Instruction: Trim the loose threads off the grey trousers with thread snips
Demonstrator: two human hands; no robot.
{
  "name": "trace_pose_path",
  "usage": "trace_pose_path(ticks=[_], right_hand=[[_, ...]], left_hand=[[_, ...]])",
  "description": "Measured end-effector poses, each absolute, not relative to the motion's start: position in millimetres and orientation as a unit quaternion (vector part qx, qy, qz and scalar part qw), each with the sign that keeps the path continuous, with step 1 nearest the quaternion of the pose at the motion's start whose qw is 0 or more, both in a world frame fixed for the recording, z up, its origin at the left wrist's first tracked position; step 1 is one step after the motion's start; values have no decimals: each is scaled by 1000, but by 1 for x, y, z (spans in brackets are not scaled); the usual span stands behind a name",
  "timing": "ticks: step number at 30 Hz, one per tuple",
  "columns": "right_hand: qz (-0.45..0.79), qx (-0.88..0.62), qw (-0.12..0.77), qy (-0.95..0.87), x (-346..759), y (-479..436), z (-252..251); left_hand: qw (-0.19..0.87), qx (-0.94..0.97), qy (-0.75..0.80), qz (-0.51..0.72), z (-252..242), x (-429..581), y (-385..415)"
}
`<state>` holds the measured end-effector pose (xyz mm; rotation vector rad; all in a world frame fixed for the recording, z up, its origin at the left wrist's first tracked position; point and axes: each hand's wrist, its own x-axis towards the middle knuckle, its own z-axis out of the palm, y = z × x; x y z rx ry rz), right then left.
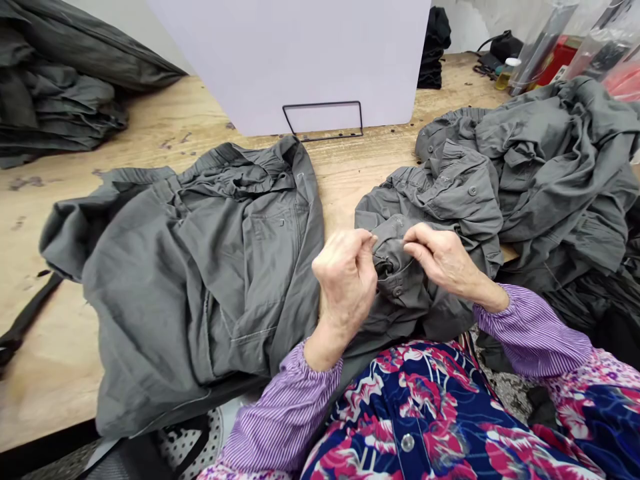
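Note:
My left hand (345, 277) is closed, thumb and forefinger pinched together. A short gap away, my right hand (445, 259) makes a similar pinch facing it. Whatever lies between the fingertips is too small or hidden to make out. Under both hands is a bunched grey garment (425, 297) with small buttons and a stitched flap, partly covered by my fingers and hanging toward my lap. To the left of my left hand lie grey trousers (200, 267) with a gathered elastic waist and a zipped pocket.
More grey garments (555, 160) are heaped at the right, and a dark grey pile (60, 100) sits at the far left. A white board (300, 60) with a black wire stand (323, 137) rises from the wooden table (155, 133). A small bottle (507, 73) stands at the back right.

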<state>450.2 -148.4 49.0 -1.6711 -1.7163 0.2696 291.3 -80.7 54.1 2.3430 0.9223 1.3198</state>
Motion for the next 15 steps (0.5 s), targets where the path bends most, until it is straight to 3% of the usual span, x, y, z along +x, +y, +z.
trace_pose_path(ticks=[3, 7, 11, 15], right_hand=[[148, -638, 408, -636, 469, -148, 46], [222, -620, 375, -652, 492, -138, 34], [202, -689, 322, -617, 500, -116, 13], [256, -664, 272, -648, 497, -109, -5]], left_hand=[[135, 826, 263, 479, 51, 293, -105], [121, 897, 196, 378, 37, 306, -135], [5, 925, 287, 251, 22, 322, -133], [9, 898, 401, 181, 9, 331, -116]])
